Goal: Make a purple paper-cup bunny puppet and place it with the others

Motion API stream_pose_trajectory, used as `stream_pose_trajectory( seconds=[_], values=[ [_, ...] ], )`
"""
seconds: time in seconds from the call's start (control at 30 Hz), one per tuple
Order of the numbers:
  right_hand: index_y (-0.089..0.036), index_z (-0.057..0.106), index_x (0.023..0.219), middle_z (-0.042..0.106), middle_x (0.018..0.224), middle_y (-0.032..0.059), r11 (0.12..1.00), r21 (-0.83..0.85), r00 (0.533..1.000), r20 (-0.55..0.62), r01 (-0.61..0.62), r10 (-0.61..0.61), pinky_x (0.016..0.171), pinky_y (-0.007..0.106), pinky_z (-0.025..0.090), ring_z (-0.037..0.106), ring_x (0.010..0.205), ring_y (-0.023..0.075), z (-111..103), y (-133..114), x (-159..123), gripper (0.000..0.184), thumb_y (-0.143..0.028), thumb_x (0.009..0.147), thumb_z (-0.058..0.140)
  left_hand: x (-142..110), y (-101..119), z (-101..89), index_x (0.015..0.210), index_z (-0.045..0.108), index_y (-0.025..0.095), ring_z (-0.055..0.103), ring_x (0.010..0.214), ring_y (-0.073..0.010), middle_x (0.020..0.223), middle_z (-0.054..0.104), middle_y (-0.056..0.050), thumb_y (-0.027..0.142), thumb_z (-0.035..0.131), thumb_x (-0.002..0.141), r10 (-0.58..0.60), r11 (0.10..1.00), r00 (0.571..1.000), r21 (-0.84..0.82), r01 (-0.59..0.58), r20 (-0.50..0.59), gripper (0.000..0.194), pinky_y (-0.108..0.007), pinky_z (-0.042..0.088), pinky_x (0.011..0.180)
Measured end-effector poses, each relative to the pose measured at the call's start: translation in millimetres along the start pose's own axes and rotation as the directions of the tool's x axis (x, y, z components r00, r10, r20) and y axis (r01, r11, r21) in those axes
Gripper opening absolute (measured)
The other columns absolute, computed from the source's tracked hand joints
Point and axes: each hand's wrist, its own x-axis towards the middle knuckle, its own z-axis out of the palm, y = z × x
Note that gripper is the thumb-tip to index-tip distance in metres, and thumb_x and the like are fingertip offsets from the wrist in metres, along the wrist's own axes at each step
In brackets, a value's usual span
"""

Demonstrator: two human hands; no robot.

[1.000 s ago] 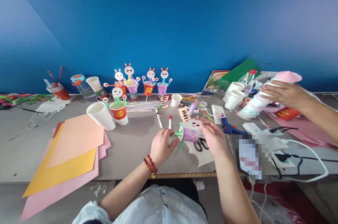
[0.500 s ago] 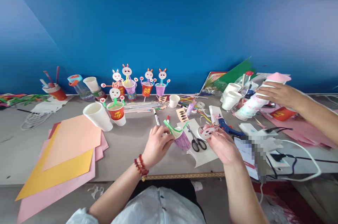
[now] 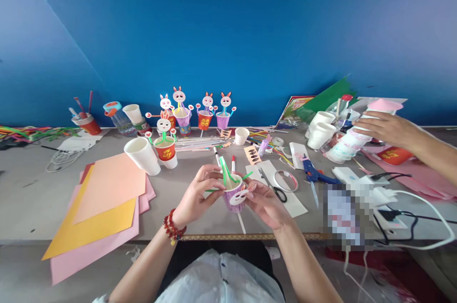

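My left hand (image 3: 204,193) is closed at the left side of a purple-coloured paper cup (image 3: 232,204), its fingertips on the rim and a green straw. Several green straws (image 3: 225,174) stick up and bend out of this cup. Between the fingers and thumb of my right hand (image 3: 267,205) is a white rabbit-face cutout (image 3: 238,197) with pink ears, held in front of the cup. A thin white stick (image 3: 242,223) shows below the cup. Scissors (image 3: 280,194) and a roll of tape (image 3: 285,180) lie on white paper (image 3: 295,209) to the right.
Finished rabbit cups (image 3: 205,120) stand along the back. Coloured paper sheets (image 3: 110,189) and stacked white cups (image 3: 143,155) are at left. A blue glue gun (image 3: 316,173), a power strip (image 3: 348,177) and cables lie right. Another person's hand (image 3: 382,127) rests on decorated cups (image 3: 352,143).
My right hand has brought the rabbit face leftward, from above the tape roll to the purple cup. The cup and my left hand have shifted a little left. The view has shifted slightly.
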Motion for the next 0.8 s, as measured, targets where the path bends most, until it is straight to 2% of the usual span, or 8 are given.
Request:
stream_pose_trajectory(
  seconds=[0.17,0.3,0.4,0.57,0.7,0.8],
  values=[
    [-0.021,0.072,0.074,0.062,0.133,0.0034,1.0,0.002,0.999,-0.047,0.002,-0.002,0.081,0.03,0.053,0.065,0.103,0.0206,6,11,-2,0.009,-0.022,0.078,0.08,1,4,-9.7,0.105,0.068,0.021,0.061,0.112,-0.0231,0.117,0.064,-0.011,0.027,0.063,0.092,-0.087,0.995,0.991,-0.044,0.092,0.1,0.015,-0.037,0.051,0.095],
    [-0.022,0.072,0.072,0.066,0.126,0.0041,0.998,0.057,0.999,-0.038,0.025,-0.022,0.08,0.032,0.053,0.064,0.104,0.0226,6,17,-1,0.011,-0.024,0.075,0.083,-1,-9,-9.7,0.1,0.069,0.019,0.066,0.101,-0.0211,0.106,0.068,-0.011,0.031,0.064,0.092,-0.128,0.982,0.986,-0.127,0.141,0.107,0.015,-0.033,0.053,0.088],
    [-0.023,0.072,0.072,0.064,0.13,0.0033,0.991,0.135,0.999,-0.043,0.024,-0.018,0.084,0.035,0.052,0.062,0.108,0.0229,6,19,0,0.012,-0.025,0.074,0.083,-4,-19,-9.7,0.093,0.07,0.018,0.066,0.097,-0.0206,0.101,0.067,-0.011,0.032,0.065,0.091,-0.127,0.968,0.986,-0.202,0.146,0.106,0.016,-0.032,0.054,0.086],
    [-0.026,0.072,0.074,0.06,0.137,0.0007,0.978,0.193,0.994,-0.084,0.084,-0.069,0.088,0.037,0.05,0.059,0.114,0.0232,8,24,4,0.013,-0.028,0.073,0.085,-6,-25,-11.1,0.09,0.071,0.017,0.065,0.096,-0.0204,0.102,0.064,-0.011,0.033,0.068,0.089,-0.15,0.949,0.986,-0.271,0.164,0.069,0.016,-0.032,0.055,0.085],
    [-0.026,0.071,0.073,0.066,0.125,0.0003,0.975,0.198,0.99,-0.116,0.102,-0.08,0.086,0.036,0.051,0.062,0.105,0.021,8,29,7,0.015,-0.029,0.071,0.085,-7,-23,-8.4,0.088,0.072,0.017,0.06,0.114,-0.0252,0.12,0.06,-0.014,0.034,0.069,0.087,-0.22,0.942,0.975,-0.266,0.205,-0.028,0.017,-0.034,0.053,0.089],
    [-0.026,0.07,0.074,0.068,0.122,0.001,0.974,0.196,0.986,-0.145,0.114,-0.086,0.085,0.036,0.052,0.063,0.105,0.0224,6,29,7,0.016,-0.03,0.071,0.085,-9,-23,-7.8,0.088,0.071,0.017,0.06,0.113,-0.0256,0.118,0.062,-0.013,0.035,0.067,0.09,-0.247,0.934,0.968,-0.279,0.224,-0.051,0.019,-0.038,0.051,0.093]
  ],
)
